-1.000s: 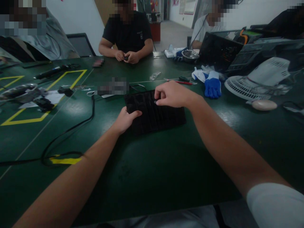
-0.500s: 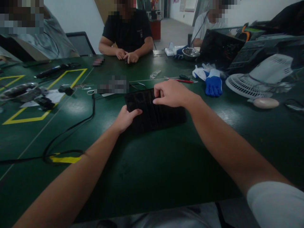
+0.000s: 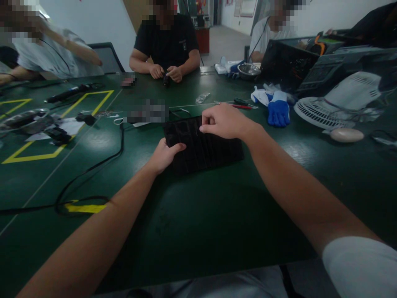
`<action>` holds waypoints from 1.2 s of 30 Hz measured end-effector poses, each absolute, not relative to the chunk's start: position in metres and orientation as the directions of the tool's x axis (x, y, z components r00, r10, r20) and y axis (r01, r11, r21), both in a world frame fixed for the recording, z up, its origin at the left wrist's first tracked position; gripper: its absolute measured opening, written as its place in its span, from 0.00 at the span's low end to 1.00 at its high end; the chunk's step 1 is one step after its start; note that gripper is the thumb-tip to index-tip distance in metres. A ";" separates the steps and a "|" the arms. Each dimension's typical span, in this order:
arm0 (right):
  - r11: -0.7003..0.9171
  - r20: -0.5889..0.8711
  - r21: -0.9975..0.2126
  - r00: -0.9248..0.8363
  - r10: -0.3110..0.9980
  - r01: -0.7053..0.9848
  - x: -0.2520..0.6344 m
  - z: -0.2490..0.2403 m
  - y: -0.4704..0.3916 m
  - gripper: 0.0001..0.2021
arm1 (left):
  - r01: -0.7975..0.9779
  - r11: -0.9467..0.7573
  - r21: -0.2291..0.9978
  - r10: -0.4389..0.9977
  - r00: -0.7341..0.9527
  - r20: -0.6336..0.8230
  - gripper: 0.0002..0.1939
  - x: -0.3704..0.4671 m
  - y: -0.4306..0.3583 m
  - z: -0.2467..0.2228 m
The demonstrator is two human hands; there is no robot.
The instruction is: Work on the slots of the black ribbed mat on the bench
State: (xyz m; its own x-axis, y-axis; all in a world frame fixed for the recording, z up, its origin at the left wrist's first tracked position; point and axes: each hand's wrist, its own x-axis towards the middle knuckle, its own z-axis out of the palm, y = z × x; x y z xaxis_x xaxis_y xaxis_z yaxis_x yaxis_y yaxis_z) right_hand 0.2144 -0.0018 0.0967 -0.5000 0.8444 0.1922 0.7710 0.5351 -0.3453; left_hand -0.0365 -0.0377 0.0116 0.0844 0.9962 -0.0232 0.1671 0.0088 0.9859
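A black rectangular panel point(image 3: 207, 155) with raised ribs and rounded outlines at its upper left lies on the green table point(image 3: 192, 219) in front of me. My left hand point(image 3: 166, 155) grips its left edge, the thumb lying over the top face and the other fingers hidden beneath or behind it. Over the panel's far edge, my right hand point(image 3: 221, 120) is bent at the wrist with thumb and curled forefinger close together. Whatever those fingertips pinch is too dark and small to make out.
Blue-and-white gloves point(image 3: 278, 109), a white fan point(image 3: 322, 107) and a metal bowl point(image 3: 249, 71) stand to the right. A black cable point(image 3: 121, 142) loops at left. Beyond the panel lies a red-handled tool point(image 3: 242, 106). Several people sit around the table.
My hands and the panel have hardly moved. Across the table, a person's hands have moved apart around a small dark object. The person at left has shifted and raised an arm.
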 end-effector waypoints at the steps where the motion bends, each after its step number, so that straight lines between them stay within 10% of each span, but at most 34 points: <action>1: 0.537 0.191 -0.349 -0.503 0.843 0.768 0.215 0.097 -0.002 0.08 | 0.169 0.006 0.986 0.996 0.084 -0.021 0.23 -0.037 -0.037 0.011; 36: 0.535 0.134 -0.424 -0.534 0.835 0.731 0.218 0.104 -0.004 0.10 | 0.170 0.016 0.985 0.996 0.080 -0.030 0.22 -0.037 -0.038 0.012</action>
State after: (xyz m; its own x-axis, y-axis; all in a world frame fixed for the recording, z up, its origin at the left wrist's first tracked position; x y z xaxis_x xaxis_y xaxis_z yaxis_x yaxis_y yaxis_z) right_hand 0.2178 -0.0044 0.1041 -0.5338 0.8350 0.1338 0.7306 0.5350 -0.4242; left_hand -0.0372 -0.0376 0.0118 0.0801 0.9963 -0.0303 0.1696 0.0163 0.9854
